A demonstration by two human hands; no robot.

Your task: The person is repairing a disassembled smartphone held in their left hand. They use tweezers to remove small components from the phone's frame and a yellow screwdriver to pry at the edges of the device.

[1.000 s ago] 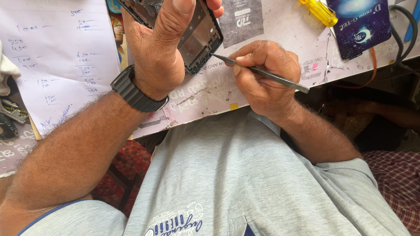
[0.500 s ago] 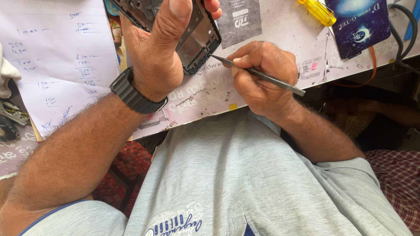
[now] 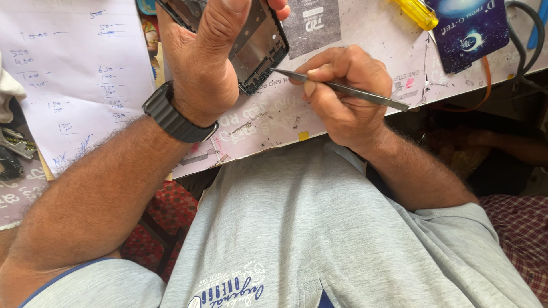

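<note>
My left hand (image 3: 208, 63) grips an opened black phone frame (image 3: 260, 48), tilted above the worn white worktop (image 3: 342, 45); the thumb lies across its bare inside. A black wristwatch (image 3: 174, 120) is on that wrist. My right hand (image 3: 342, 94) pinches thin metal tweezers (image 3: 348, 90). Their tip touches the frame's lower right edge. The frame's top runs out of view.
A sheet of handwritten paper (image 3: 68, 74) lies at the left. A yellow screwdriver handle (image 3: 414, 11), a dark blue card (image 3: 471, 28) and black cables (image 3: 528, 34) sit at the top right. Small metal parts (image 3: 14, 148) rest at the far left. My grey shirt fills the foreground.
Both hands have shifted slightly; the tweezers' tip stays at the frame's lower right edge. Nothing was picked up or let go.
</note>
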